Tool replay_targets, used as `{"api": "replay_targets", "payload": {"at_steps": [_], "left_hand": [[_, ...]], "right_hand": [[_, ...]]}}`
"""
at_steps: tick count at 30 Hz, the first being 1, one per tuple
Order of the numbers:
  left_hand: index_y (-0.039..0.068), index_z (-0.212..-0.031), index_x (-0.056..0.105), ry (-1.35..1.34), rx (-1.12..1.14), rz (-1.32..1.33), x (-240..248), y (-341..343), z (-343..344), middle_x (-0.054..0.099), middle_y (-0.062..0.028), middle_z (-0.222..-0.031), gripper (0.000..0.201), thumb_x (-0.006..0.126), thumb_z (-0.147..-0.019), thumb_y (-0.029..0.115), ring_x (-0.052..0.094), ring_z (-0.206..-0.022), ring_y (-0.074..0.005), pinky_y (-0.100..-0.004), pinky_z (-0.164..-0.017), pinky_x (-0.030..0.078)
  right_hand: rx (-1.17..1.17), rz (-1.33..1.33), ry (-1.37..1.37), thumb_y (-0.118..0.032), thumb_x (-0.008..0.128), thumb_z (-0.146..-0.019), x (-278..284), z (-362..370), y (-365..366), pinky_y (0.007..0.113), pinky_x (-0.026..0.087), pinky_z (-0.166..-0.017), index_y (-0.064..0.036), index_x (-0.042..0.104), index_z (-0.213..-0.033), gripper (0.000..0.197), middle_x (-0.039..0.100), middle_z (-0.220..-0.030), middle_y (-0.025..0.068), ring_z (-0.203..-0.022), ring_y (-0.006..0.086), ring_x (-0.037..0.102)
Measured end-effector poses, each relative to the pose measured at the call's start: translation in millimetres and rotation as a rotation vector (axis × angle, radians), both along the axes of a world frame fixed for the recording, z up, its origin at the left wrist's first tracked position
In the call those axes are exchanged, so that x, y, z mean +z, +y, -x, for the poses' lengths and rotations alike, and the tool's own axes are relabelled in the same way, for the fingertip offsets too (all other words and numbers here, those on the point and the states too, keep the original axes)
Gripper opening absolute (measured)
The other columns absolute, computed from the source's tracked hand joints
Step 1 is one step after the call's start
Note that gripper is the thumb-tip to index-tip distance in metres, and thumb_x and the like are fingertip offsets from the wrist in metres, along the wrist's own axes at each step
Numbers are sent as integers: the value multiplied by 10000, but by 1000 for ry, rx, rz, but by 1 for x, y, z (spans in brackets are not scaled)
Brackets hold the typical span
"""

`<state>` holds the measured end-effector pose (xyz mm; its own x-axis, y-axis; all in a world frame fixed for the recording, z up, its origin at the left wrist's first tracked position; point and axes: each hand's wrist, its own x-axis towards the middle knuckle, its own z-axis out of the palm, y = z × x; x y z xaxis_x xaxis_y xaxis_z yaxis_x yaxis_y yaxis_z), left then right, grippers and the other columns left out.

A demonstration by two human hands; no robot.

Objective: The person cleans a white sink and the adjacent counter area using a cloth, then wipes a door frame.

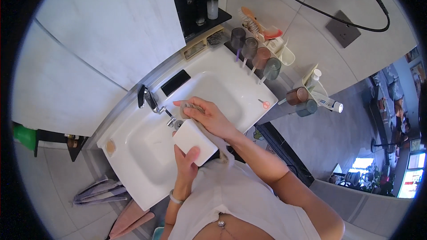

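Observation:
My left hand [187, 162] grips a white, flat, box-like piece with rounded corners [195, 140], its thumb across the face and the fingers beneath. Just beyond it, my right hand [211, 118] is closed on a grey-beige cloth [189, 112], which bunches at the fingertips; more of it hangs beside the white piece, under my wrist. Both hands are over the near side of the white washbasin [133, 184]. The chrome faucet [152, 102] stands at the basin's back, its jointed spout ending close to the white piece. I cannot see water running.
A black rectangular object [175, 82] lies on the back ledge. Several tinted cups [261, 58] hang upside down with toothbrushes along the right wall, near a hairbrush [251, 20]. A small pink-ended item [265, 104] rests on the right rim. Towels [100, 192] hang at lower left.

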<state>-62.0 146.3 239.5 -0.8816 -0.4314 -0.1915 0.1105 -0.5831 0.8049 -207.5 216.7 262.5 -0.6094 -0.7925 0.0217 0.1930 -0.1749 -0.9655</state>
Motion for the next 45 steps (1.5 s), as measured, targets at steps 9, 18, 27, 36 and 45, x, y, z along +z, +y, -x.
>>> {"api": "replay_targets", "payload": {"at_steps": [9,18,27,36,45], "left_hand": [[-14,-1400,261,177,-1,6,-5,-31,0,430,-131,-1355,932,768,-738,402,470,-1232,-245,-366,-984,435],[-22,-1439,254,26,-50,419,9,-26,4,427,-108,-1403,513,367,-1018,249,470,-1196,-159,-294,-1011,372],[-8,-1372,335,23,11,820,10,-30,2,435,-93,-1270,878,767,-617,117,447,-1186,-216,-331,-1009,356],[-5,-1370,361,124,-83,507,14,-26,1,463,-103,-1297,759,771,-753,160,474,-1188,-204,-327,-976,408],[27,-1324,393,250,221,512,14,-12,20,384,-121,-1334,694,632,-852,477,436,-1199,-265,-397,-986,384]], "right_hand": [[-264,195,-900,-282,568,-925,-31,-21,36,349,489,-853,-64,593,-1130,300,597,-1123,92,-977,188,586],[-360,265,306,-80,559,-889,-6,-53,14,454,380,-1026,34,602,-1033,189,567,-1182,187,-1091,274,565],[-382,319,-498,-244,441,-984,7,-34,13,438,445,-972,-18,497,-1165,294,532,-1207,153,-1103,315,565],[-168,258,53,-186,435,-978,23,-51,13,399,455,-958,20,515,-1141,275,526,-1266,220,-1153,289,549],[-309,267,-755,-365,494,-960,13,-37,12,327,481,-876,-69,525,-1108,332,606,-1087,120,-975,205,606]]}}
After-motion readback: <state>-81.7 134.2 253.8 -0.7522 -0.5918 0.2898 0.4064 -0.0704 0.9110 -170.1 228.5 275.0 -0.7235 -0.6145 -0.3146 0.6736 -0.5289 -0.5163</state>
